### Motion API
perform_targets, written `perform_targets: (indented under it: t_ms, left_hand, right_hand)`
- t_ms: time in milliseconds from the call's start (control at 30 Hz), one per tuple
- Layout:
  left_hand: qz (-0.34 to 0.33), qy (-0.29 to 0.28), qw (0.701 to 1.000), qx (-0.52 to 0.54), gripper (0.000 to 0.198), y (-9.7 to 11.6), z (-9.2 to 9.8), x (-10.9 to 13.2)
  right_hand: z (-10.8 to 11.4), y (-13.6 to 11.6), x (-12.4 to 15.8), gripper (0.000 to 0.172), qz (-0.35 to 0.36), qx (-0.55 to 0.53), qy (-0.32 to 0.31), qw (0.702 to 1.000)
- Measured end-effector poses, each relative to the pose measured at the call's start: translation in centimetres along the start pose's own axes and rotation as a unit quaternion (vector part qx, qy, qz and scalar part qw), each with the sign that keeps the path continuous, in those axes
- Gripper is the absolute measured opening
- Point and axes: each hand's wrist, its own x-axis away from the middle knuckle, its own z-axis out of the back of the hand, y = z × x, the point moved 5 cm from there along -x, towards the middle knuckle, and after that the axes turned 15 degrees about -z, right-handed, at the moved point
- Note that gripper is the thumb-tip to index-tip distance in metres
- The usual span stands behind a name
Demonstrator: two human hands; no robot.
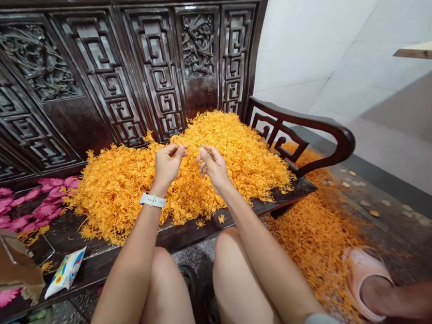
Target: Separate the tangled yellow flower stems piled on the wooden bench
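Observation:
A big heap of small orange flower pieces (144, 180) covers the seat of a dark carved wooden bench (177, 234). My left hand (167, 165), with a white watch on its wrist, hovers just above the heap with its fingers pinched together. My right hand (212, 165) is close beside it, fingers curled and pinched too. Whatever the fingers hold is too small to name. Both hands nearly meet at their fingertips over the middle of the pile.
Pink flower pieces (21, 205) lie at the bench's left end, beside a cardboard box (1, 259), a phone (41, 249) and a small white packet (65, 271). More orange pieces (318, 238) cover the floor at right, where another person's foot in a pink slipper (364, 280) rests.

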Motion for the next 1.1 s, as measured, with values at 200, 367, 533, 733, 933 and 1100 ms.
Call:
perform_targets:
  t_ms: [200,367,533,733,933,1100]
  left_hand:
    - [0.007,-0.034,0.999,-0.018,0.030,0.4,-0.5,0.3]
    - [0.007,-0.066,0.998,0.003,0.032,-0.2,-0.8,0.4]
    - [0.026,-0.043,0.998,-0.047,0.030,-0.7,-0.5,0.4]
    - [0.090,0.076,0.993,-0.012,0.019,-2.1,-0.3,0.5]
    - [0.210,0.227,0.951,-0.002,0.009,-5.2,3.0,0.9]
    - [0.190,0.207,0.960,0.011,0.013,-5.3,3.7,0.7]
  right_hand:
    - [0.1,0.2,-0.2,0.040,0.027,0.023,-0.001,0.999]
    - [0.4,0.5,-0.2,0.061,-0.012,-0.065,0.018,0.998]
    - [1.0,0.9,-1.0,0.045,0.028,-0.036,0.042,0.998]
    - [-0.9,0.5,0.5,0.025,0.087,0.041,-0.004,0.995]
    - [-7.0,-1.8,10.3,0.016,-0.116,0.205,-0.617,0.751]
    - [-3.1,-4.2,6.6,0.038,-0.105,-0.012,-0.527,0.843]
